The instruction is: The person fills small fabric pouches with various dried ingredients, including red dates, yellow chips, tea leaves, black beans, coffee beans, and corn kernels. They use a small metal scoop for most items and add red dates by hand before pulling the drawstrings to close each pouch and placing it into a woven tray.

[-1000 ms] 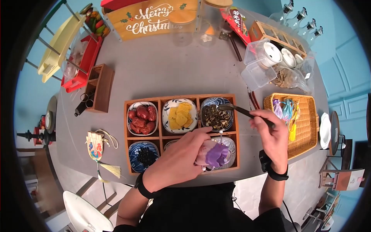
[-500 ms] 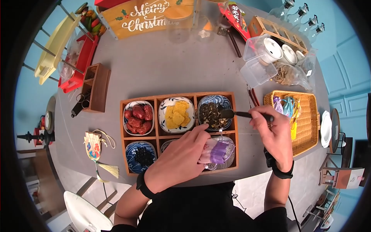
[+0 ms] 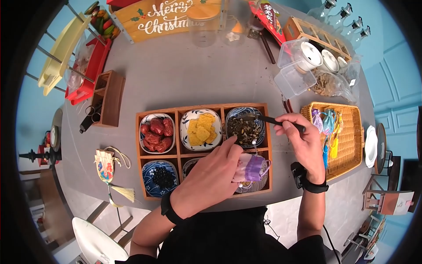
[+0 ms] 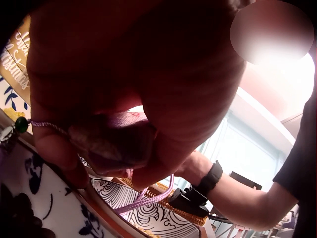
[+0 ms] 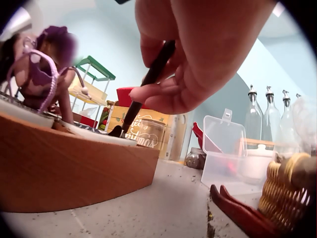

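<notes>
My right hand [image 3: 304, 143] grips the dark handle of a small spoon [image 3: 288, 125]. The spoon's head dips among dark dried tea-like flakes [image 3: 246, 131] in a blue patterned dish, back right in a wooden compartment tray [image 3: 270, 152]. With my left hand [image 3: 209, 174] I hold a pink and purple drawstring pouch [image 3: 252, 169] over the front right dish, its purple mouth toward the right. In the left wrist view the pouch [image 4: 126, 144] is pinched between fingers and thumb, mostly in shadow. Low in the right wrist view, the spoon [image 5: 132, 115] reaches down over the tray's rim.
Red dates [image 3: 157, 134], yellow pieces [image 3: 203, 132] and black berries [image 3: 164, 177] fill other dishes. A wicker basket [image 3: 349, 154] with small pouches stands at right, a tasselled pouch [image 3: 105, 166] at left. Behind are clear plastic boxes [image 3: 295, 81] and glass jars [image 3: 204, 33].
The spoon drew back to the dish's right side, then moved left again into the flakes. My left hand and the pouch shifted slightly right, and the pouch's mouth turned a little.
</notes>
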Demonstrator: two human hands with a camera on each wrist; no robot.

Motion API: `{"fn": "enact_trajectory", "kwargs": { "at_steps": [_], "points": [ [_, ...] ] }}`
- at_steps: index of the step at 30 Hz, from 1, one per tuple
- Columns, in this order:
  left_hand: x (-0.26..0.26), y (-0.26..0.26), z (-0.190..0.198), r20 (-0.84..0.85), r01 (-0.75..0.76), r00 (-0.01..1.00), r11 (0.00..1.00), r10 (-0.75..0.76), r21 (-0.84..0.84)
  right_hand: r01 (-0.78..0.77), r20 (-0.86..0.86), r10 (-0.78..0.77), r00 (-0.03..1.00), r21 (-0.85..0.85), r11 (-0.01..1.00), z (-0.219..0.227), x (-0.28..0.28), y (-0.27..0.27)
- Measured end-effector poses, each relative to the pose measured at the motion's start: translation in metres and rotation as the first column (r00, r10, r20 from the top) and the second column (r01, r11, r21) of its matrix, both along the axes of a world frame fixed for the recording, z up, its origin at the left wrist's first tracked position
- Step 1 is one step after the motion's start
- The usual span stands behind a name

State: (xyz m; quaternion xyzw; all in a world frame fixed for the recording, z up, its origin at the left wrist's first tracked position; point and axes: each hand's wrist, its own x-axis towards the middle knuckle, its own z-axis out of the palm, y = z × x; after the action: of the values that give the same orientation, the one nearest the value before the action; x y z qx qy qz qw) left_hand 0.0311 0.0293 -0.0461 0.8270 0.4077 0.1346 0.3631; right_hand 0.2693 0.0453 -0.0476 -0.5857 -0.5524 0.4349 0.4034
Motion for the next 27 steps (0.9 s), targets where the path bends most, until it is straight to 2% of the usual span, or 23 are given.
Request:
{"fn": "enact_trajectory", "kwargs": {
  "at_steps": [3,7,10,12,14,16,22,24,25,27],
  "points": [
    [0.001,0.002,0.001,0.0,0.021,1.0,1.0,-0.021,0.002,0.017,-0.106,-0.021,0.994,-0.038,0.999,-0.002,0.008,-0.007],
    [0.002,0.002,-0.001,-0.023,0.03,0.999,0.999,-0.029,0.031,0.079,-0.093,-0.079,0.993,-0.004,0.997,-0.004,0.005,-0.009],
    [0.005,0.003,-0.002,-0.04,0.004,0.999,1.0,-0.005,-0.013,0.058,-0.162,-0.065,0.985,-0.046,0.997,-0.01,0.007,-0.011],
    [0.006,0.004,-0.003,-0.07,-0.017,0.997,1.0,0.016,-0.011,0.1,-0.168,-0.121,0.978,-0.128,0.987,-0.013,0.004,-0.013],
    [0.007,0.007,-0.003,-0.071,-0.017,0.997,1.0,0.016,-0.022,0.154,-0.163,-0.171,0.972,-0.111,0.982,-0.021,0.0,-0.013],
    [0.008,0.007,-0.004,-0.07,-0.016,0.997,0.999,0.014,-0.035,0.237,-0.282,-0.284,0.916,-0.191,0.953,-0.025,-0.005,-0.014],
    [0.003,0.005,0.0,-0.01,-0.035,0.999,0.999,0.035,-0.039,0.348,-0.356,-0.402,0.844,-0.206,0.914,-0.035,0.001,-0.02],
    [-0.004,0.0,-0.001,0.106,-0.135,0.985,0.99,0.137,-0.029,0.37,-0.387,-0.418,0.822,-0.196,0.908,-0.034,0.005,-0.02],
    [-0.008,0.0,0.001,0.107,-0.136,0.985,0.99,0.138,-0.028,0.39,-0.406,-0.433,0.805,-0.188,0.901,-0.033,0.006,-0.021],
    [-0.016,-0.001,0.007,0.111,-0.185,0.973,0.969,0.204,-0.162,0.421,-0.436,-0.449,0.78,-0.165,0.892,-0.03,0.009,-0.022]
  ]
}}
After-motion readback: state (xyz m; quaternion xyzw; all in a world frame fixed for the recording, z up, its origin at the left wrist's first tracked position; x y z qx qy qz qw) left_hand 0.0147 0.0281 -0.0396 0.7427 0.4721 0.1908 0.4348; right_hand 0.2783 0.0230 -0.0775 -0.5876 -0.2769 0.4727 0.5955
